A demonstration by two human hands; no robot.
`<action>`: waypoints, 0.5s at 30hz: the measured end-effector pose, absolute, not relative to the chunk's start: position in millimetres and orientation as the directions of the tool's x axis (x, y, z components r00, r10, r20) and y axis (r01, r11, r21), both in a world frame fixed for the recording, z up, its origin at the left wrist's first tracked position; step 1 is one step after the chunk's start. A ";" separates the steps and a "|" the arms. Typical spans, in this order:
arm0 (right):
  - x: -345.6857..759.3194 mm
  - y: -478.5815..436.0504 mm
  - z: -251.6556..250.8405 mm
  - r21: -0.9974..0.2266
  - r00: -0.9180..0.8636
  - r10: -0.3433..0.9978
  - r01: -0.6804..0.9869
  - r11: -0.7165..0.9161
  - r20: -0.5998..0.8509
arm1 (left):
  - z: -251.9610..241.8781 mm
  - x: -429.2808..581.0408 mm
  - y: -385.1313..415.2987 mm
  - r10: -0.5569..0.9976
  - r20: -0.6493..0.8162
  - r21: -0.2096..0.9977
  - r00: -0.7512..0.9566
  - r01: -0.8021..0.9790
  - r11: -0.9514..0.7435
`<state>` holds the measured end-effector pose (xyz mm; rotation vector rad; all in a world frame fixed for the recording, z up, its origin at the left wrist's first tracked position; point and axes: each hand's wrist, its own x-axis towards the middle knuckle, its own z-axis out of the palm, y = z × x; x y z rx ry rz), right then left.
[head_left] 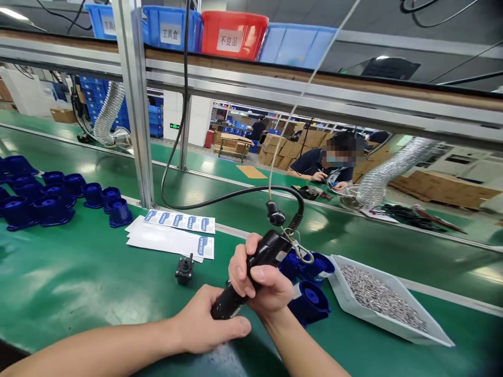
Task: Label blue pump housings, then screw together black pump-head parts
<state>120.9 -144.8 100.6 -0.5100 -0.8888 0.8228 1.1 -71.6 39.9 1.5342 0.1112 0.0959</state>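
Observation:
My right hand [261, 277] is wrapped round the black body of an electric screwdriver [271, 248], which slants down to the left. Its lower end dips between the thumb and fingers of my left hand [210, 322]. That hand is curled at the tool's tip with the thumb stretched out; whatever it grips there is hidden. A cable and a hanging cord with a metal clip join the driver's top. Just left of it, a small black pump-like part [184, 269] stands on the green bench. Dark blue round housings [310, 301] sit right of my right hand.
A white tray [393, 329] full of small metal screws lies at the right. Label sheets [173, 241] and several blue housings [51, 201] are on the left. A metal post [135, 104] rises behind, under a shelf of bins [234, 34]. A person [326, 162] works across the bench.

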 end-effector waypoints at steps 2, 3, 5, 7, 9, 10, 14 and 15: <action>117.9 -143.7 98.2 -0.695 0.354 0.804 -0.408 0.592 0.477 | 41.7 0.6 -71.1 0.217 0.040 0.997 0.975 -0.024 -0.078; 117.0 -143.3 98.4 -0.698 0.355 0.802 -0.399 0.595 0.480 | 41.2 0.4 -70.6 0.243 0.061 0.993 0.968 -0.033 -0.116; 116.4 -143.1 102.2 -0.710 0.382 0.785 -0.350 0.611 0.487 | 36.5 0.5 -68.6 0.269 0.114 0.982 0.956 -0.067 -0.179; 118.1 -143.7 109.2 -0.723 0.458 0.735 -0.246 0.645 0.500 | 27.8 2.1 -65.3 0.338 0.253 0.947 0.906 -0.161 -0.278; 122.3 -145.1 116.4 -0.733 0.562 0.638 -0.081 0.676 0.526 | 17.4 6.0 -61.2 0.419 0.380 0.900 0.824 -0.224 -0.375; 125.0 -145.9 119.1 -0.735 0.604 0.582 0.011 0.678 0.545 | 12.6 8.9 -59.2 0.447 0.391 0.896 0.804 -0.220 -0.386; 134.9 -147.3 119.3 -0.749 0.664 0.447 0.268 0.606 0.599 | 2.6 21.8 -53.9 0.410 0.182 0.974 0.894 -0.107 -0.199; 136.5 -147.1 117.7 -0.755 0.668 0.441 0.291 0.587 0.600 | 2.4 24.2 -53.3 0.376 0.148 0.983 0.915 -0.093 -0.159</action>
